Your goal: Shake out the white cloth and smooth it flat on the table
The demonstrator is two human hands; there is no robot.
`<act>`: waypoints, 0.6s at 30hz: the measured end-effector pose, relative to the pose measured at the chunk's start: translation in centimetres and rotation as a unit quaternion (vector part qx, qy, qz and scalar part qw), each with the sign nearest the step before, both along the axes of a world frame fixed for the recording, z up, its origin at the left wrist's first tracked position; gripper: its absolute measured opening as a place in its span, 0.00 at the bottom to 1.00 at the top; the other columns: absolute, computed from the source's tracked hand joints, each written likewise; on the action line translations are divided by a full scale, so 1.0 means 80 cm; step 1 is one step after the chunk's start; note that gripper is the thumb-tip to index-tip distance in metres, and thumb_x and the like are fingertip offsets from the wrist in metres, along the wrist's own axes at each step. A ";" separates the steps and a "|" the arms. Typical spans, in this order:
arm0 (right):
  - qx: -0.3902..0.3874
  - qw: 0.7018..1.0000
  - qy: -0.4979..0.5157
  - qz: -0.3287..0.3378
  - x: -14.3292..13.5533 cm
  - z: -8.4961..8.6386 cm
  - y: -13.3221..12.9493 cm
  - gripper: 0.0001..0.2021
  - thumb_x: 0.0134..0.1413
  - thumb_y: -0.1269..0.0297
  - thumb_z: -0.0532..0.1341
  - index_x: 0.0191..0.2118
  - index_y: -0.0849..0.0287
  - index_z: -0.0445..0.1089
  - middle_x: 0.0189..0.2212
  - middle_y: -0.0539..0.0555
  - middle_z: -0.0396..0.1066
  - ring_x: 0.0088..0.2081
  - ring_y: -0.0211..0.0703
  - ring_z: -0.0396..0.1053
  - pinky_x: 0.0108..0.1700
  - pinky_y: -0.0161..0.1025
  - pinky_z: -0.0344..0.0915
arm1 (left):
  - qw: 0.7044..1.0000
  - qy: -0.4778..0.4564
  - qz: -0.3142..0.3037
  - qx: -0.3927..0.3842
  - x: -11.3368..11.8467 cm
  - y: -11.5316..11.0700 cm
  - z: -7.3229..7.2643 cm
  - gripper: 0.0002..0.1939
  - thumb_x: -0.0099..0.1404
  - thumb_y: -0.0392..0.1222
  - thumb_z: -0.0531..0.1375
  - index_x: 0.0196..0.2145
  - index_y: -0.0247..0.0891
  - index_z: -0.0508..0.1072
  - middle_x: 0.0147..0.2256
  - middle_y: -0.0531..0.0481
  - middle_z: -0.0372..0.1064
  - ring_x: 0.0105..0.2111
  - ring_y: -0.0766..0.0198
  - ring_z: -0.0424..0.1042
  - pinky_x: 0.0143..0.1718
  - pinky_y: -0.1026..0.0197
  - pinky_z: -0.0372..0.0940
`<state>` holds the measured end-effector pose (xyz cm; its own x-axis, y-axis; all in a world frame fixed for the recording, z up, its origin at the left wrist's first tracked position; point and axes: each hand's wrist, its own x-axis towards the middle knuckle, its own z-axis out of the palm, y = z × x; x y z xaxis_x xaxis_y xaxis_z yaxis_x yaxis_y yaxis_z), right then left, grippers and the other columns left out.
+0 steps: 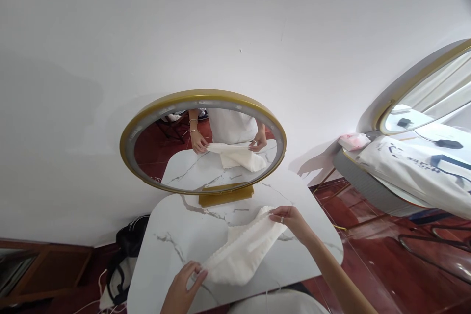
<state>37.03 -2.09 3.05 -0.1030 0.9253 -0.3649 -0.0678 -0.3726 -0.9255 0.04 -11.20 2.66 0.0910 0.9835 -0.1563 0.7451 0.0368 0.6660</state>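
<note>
A pair of soft white underpants (243, 252) with a scalloped edge is stretched slantwise over the white marbled table (165, 240). My left hand (186, 282) pinches its near left corner between thumb and fingers. At the far right end, my right hand (289, 218), with a ring on one finger, grips the same edge. Fabric hangs down between the hands, and its lower part appears to rest on the tabletop. Behind it stands an oval gold-framed mirror (202, 152), which reflects both hands and the cloth.
To the right, a second table (386, 191) carries a white printed bag (423, 167), a pink-and-white tissue pack (353, 141) and another gold-framed mirror (423, 88). A black bag (130, 235) is on the floor at left, near a wooden frame (47, 270). A wall rises behind.
</note>
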 end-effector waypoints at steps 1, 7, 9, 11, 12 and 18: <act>0.004 1.000 0.008 -0.004 0.001 0.001 0.000 0.21 0.30 0.47 0.74 0.29 0.58 0.77 0.35 0.56 0.78 0.41 0.51 0.73 0.48 0.44 0.66 | 1.000 -0.006 0.008 -0.002 -0.004 -0.002 -0.006 0.27 0.60 0.68 0.53 0.26 0.40 0.70 0.29 0.49 0.72 0.33 0.60 0.73 0.40 0.62 0.69; 0.014 0.999 0.032 -0.010 0.005 0.012 -0.001 0.21 0.28 0.49 0.75 0.28 0.59 0.77 0.37 0.58 0.78 0.43 0.51 0.73 0.50 0.44 0.66 | 0.998 -0.043 0.053 0.007 -0.022 -0.009 -0.021 0.27 0.53 0.69 0.59 0.23 0.40 0.77 0.30 0.45 0.78 0.34 0.54 0.77 0.40 0.60 0.72; 0.015 0.999 0.030 -0.012 0.005 0.017 -0.002 0.20 0.30 0.49 0.75 0.29 0.58 0.77 0.37 0.57 0.78 0.43 0.50 0.73 0.49 0.44 0.66 | 0.997 -0.050 0.064 0.009 -0.026 -0.007 -0.013 0.27 0.51 0.69 0.60 0.24 0.40 0.78 0.31 0.45 0.78 0.34 0.54 0.78 0.39 0.61 0.73; 0.017 1.000 0.022 -0.010 0.005 0.023 -0.004 0.21 0.32 0.48 0.74 0.30 0.58 0.78 0.35 0.57 0.78 0.41 0.50 0.73 0.47 0.44 0.67 | 0.997 -0.056 0.059 -0.008 -0.030 -0.005 0.000 0.26 0.52 0.68 0.60 0.26 0.41 0.79 0.32 0.45 0.79 0.35 0.54 0.78 0.38 0.62 0.73; 0.019 1.000 0.017 -0.008 0.006 0.025 -0.005 0.21 0.33 0.47 0.73 0.30 0.59 0.78 0.34 0.57 0.78 0.40 0.50 0.73 0.46 0.44 0.67 | 0.997 -0.058 0.052 -0.017 -0.031 -0.004 0.007 0.25 0.53 0.67 0.60 0.27 0.41 0.80 0.34 0.46 0.79 0.36 0.54 0.78 0.38 0.63 0.73; 0.067 0.997 0.008 -0.036 0.012 0.045 -0.007 0.20 0.34 0.45 0.72 0.28 0.58 0.77 0.31 0.56 0.77 0.37 0.48 0.73 0.42 0.42 0.68 | 0.998 -0.019 0.030 0.053 -0.032 0.015 0.055 0.26 0.54 0.68 0.59 0.28 0.42 0.79 0.32 0.49 0.79 0.33 0.57 0.78 0.36 0.65 0.73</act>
<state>37.97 -2.65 6.62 -0.0393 0.9708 -0.2367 -0.1058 -0.2396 -0.9651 -2.55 -10.03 7.07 0.0357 0.9982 -0.0488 0.7185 0.0083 0.6955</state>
